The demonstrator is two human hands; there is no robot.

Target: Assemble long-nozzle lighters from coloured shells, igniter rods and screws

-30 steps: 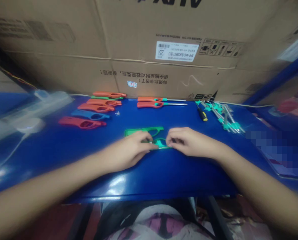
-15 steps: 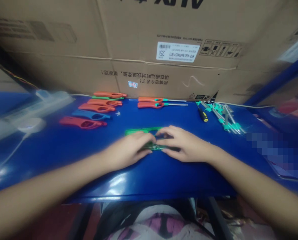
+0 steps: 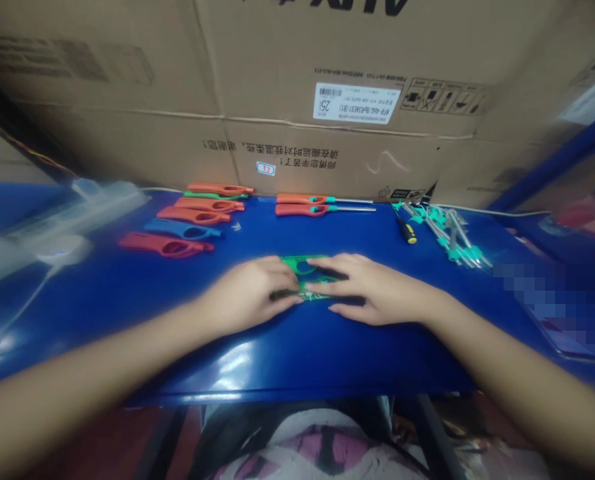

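Midway along the blue tabletop [image 3: 287, 363], between the two hands, lie a farther green piece [image 3: 292, 263] and a nearer green piece [image 3: 311, 295]. Both run out of sight behind the left hand [image 3: 260, 287], whose fingers are bent; whether they grip anything cannot be told. The right hand [image 3: 372, 287] is open, its fingers spread over the nearer green piece and its thumb held apart from them. Beyond the hands sit two orange-red lighters [image 3: 297, 210] with metal tubes. To their left lies a row of coloured handles [image 3: 177, 248]; to their right, a yellow-and-black screwdriver [image 3: 408, 233] beside a pile of turquoise-ended metal tubes [image 3: 461, 255]. Behind everything stands a cardboard sheet [image 3: 267, 80]
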